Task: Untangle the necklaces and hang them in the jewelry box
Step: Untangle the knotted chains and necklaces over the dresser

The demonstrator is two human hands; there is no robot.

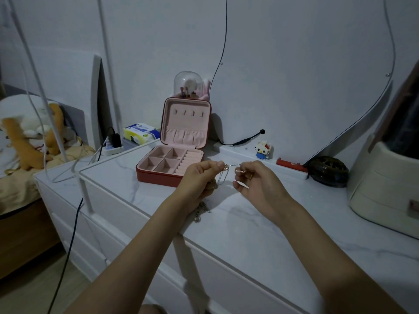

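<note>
My left hand [199, 175] and right hand [251, 177] pinch the necklaces [223, 172]; the knot looks tiny, so I should tease gently, near the open jewelry box [172, 175].

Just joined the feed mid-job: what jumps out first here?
Centre frame, the left hand and right hand pinch tangled necklaces between them above the white marble-look dresser top. Just behind stands the open red jewelry box, its pink lid upright, its hooks bare.
</note>
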